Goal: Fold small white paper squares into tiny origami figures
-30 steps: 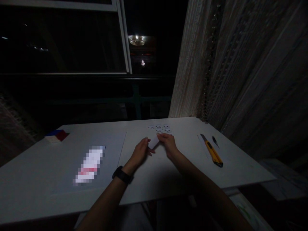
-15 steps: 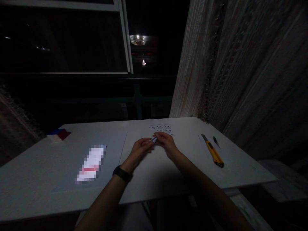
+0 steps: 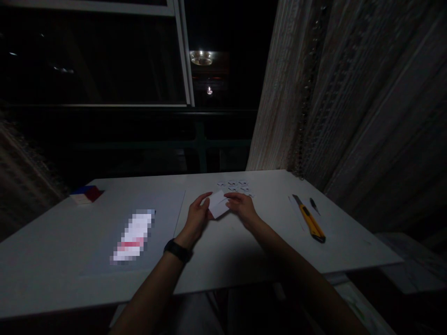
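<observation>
A small piece of white paper is held up between both hands, its broad face turned toward me and a faint crease or slit near its right side. My left hand grips its left edge between thumb and fingers; a bit of red shows under that thumb. On the right edge, my right hand pinches the paper with bent fingers. Just beyond the hands, several small paper pieces with dark marks lie in rows on the white table.
To the right lie a yellow box cutter with its blade out and a dark pen. At left, a bright blurred-out phone-shaped thing rests on a large pale sheet. A blue, red and white cube sits at the far left edge.
The paper was nearly edge-on and mostly covered by the fingers; now its white face is spread toward me. My hands have moved slightly apart.
</observation>
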### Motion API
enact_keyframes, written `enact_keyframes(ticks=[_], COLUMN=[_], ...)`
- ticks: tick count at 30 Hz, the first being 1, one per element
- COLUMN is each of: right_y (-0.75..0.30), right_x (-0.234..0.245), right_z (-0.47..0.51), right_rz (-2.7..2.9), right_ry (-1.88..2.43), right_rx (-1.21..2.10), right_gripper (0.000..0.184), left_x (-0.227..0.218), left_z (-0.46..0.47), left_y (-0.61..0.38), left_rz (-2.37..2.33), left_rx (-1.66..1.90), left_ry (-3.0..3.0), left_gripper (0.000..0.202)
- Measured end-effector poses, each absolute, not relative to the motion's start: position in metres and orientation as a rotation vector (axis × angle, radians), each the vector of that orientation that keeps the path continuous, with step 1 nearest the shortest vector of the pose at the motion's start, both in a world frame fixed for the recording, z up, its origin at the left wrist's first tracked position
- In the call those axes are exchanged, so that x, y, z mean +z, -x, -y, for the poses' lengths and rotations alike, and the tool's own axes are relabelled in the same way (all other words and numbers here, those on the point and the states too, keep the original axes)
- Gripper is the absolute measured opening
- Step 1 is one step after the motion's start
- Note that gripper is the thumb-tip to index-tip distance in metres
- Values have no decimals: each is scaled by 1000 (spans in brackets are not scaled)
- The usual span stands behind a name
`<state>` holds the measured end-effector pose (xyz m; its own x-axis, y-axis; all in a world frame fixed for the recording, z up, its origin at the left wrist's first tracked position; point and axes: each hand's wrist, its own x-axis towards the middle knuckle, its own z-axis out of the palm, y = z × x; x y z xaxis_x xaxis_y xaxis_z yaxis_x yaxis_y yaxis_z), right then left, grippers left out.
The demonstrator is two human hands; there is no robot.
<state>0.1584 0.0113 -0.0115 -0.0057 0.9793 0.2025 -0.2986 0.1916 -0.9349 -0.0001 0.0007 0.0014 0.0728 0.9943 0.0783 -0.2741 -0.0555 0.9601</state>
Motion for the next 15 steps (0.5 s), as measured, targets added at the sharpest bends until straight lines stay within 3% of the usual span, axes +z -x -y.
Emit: enact_keyframes(ticks=[10, 15], right_y=[-157, -158], right_x=[-9, -10], right_z=[-12, -13], right_rz=[1049, 1065], right_ry=[961, 939], right_rx=[1089, 994], right_gripper=[30, 24], left_x=[5, 4], left_z=[7, 6], left_y=[-3, -4], left_rz=[-849, -871], left_rx=[1184, 1227], left_ry=[-1135, -1091], left_gripper=[65, 54])
